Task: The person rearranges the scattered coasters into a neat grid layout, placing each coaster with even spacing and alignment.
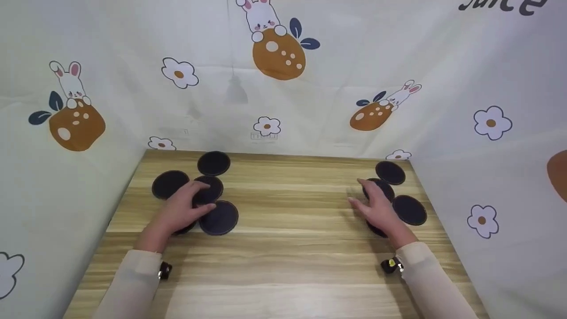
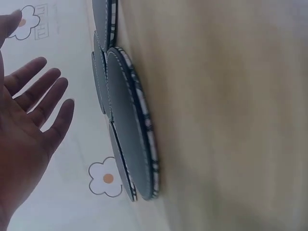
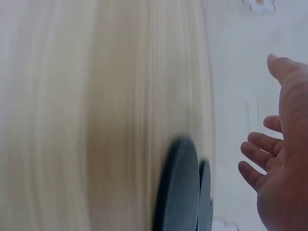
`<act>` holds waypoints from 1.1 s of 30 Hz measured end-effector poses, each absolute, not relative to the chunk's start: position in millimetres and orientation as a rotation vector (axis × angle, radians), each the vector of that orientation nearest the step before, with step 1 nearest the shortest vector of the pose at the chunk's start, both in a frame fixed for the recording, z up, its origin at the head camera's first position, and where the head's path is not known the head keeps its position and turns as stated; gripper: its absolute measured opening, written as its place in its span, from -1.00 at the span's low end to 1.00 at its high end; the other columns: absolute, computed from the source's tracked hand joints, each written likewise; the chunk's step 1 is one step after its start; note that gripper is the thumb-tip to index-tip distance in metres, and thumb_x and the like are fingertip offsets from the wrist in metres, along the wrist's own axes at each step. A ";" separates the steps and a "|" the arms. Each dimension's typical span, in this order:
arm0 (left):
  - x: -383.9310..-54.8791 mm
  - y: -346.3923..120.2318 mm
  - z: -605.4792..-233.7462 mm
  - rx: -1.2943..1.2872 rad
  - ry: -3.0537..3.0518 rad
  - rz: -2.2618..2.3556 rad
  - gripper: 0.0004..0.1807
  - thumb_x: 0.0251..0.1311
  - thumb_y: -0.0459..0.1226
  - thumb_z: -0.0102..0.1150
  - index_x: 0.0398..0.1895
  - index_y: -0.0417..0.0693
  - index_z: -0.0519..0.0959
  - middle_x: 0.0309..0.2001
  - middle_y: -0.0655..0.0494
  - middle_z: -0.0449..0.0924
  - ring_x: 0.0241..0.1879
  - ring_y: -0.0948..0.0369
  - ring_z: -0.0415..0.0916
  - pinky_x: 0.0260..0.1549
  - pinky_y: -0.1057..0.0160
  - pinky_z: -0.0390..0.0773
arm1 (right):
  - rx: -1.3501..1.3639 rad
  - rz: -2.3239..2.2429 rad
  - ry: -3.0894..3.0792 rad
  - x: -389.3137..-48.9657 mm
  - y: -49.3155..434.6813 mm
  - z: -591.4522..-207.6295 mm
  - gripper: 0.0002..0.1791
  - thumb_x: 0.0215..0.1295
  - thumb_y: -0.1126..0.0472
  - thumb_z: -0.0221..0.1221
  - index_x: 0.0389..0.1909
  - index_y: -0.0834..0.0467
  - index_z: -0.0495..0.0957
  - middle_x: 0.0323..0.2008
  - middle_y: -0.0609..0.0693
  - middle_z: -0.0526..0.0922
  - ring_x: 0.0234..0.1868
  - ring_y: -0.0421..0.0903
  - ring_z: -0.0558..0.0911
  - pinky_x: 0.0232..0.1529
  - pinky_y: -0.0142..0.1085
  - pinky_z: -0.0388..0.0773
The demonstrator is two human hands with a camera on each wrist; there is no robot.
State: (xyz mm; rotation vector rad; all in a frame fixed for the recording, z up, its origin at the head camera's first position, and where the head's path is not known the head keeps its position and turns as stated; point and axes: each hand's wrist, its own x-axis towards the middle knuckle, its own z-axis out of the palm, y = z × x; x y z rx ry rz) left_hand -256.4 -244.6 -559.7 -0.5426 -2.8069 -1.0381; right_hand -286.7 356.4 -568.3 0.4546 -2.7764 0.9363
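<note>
In the head view several round, dark coasters lie close together on the left of the wooden table, among them a far coaster [image 1: 214, 163] and a near coaster [image 1: 220, 219]. My left hand [image 1: 181, 206] hovers over this group with its fingers apart, holding nothing. The left wrist view shows a coaster [image 2: 127, 120] with a stitched border, beyond the spread left hand. On the right lies a second group, with a far coaster [image 1: 390, 172] and an outer coaster [image 1: 409, 210]. Above it my right hand [image 1: 378, 210] hangs with loosely bent fingers, grasping nothing and partly hiding the coasters below.
The wooden tabletop [image 1: 288, 195] stretches between the two groups. Pale cloth [image 1: 310, 110] printed with rabbits and flowers encloses the back and both sides. A small dark camera sits at the left wrist [image 1: 165, 270] and another at the right wrist [image 1: 390, 265].
</note>
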 end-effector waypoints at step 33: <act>-227.7 -259.4 -571.1 -0.526 -2.989 -1.034 0.15 0.06 0.02 0.75 0.59 -0.38 0.35 0.56 -0.45 0.33 0.58 -0.39 0.22 0.56 -0.38 0.21 | 0.880 1.376 -2.803 -266.2 156.8 -585.3 -0.04 0.45 -0.14 0.47 0.63 0.30 0.34 0.52 0.21 0.46 0.57 0.11 0.43 0.62 0.04 0.30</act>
